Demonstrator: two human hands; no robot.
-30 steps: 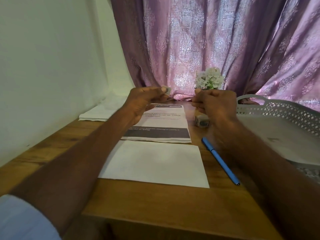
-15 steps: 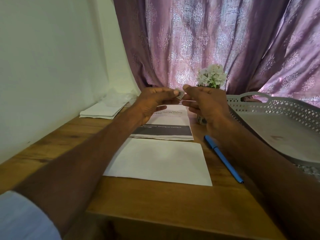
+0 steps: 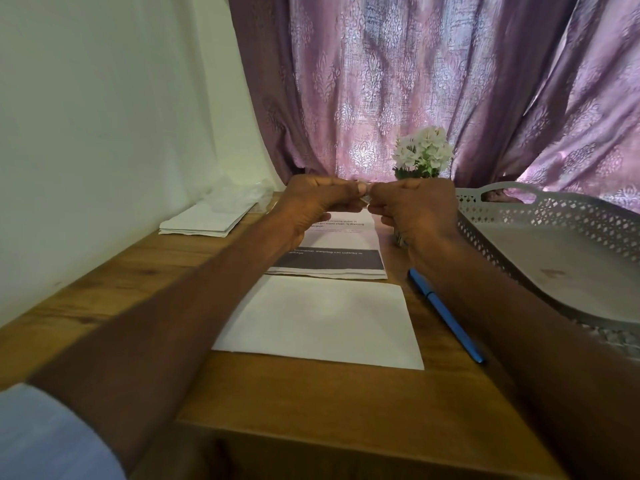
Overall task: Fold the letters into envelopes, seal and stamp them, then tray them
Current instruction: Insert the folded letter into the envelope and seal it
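**Both hands pinching a small item above the letter stack**

The left hand and right hand are meeting at frame centre, each grip closed, fingertips pinching a small pale item, possibly a stamp; too small to confirm. Directly below, the folded letters are lying on the wooden surface; print is partly legible: "watering can". The white envelope is lying just below them. A blue pen and grey tray are sitting at right, spare envelopes at left.
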